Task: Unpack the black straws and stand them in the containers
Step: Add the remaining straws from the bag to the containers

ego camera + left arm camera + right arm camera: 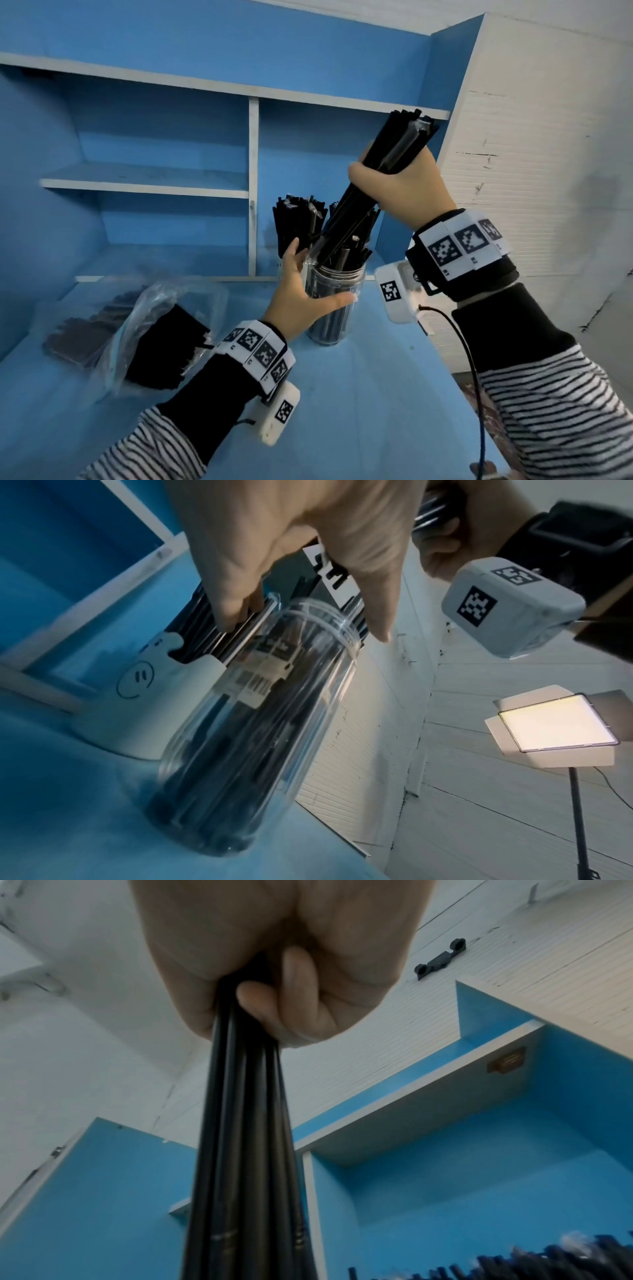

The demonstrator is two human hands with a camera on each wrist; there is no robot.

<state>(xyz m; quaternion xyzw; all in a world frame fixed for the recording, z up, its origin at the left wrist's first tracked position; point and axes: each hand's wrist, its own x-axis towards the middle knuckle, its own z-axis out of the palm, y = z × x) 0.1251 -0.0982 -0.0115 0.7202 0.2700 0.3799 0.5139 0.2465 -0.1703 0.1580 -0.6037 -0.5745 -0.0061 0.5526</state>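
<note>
My right hand (pixel 400 185) grips a thick bundle of black straws (pixel 404 137) in its fist, tilted, with the lower ends inside a clear jar (pixel 334 308) that holds several straws. In the right wrist view the right hand (pixel 274 974) is wrapped round the bundle (pixel 240 1150). My left hand (pixel 298 294) holds the jar near its top, thumb across the front and fingers behind the rim. The left wrist view shows the left hand (pixel 291 534) spanning the mouth of the jar (pixel 257 710).
A white smiley-face cup (pixel 137 696) packed with black straws (pixel 298 219) stands just behind the jar. A clear plastic bag (pixel 161 342) with more black straws lies on the blue table at the left. Blue shelves (pixel 144 183) rise behind. The table's right edge (pixel 435 346) is close.
</note>
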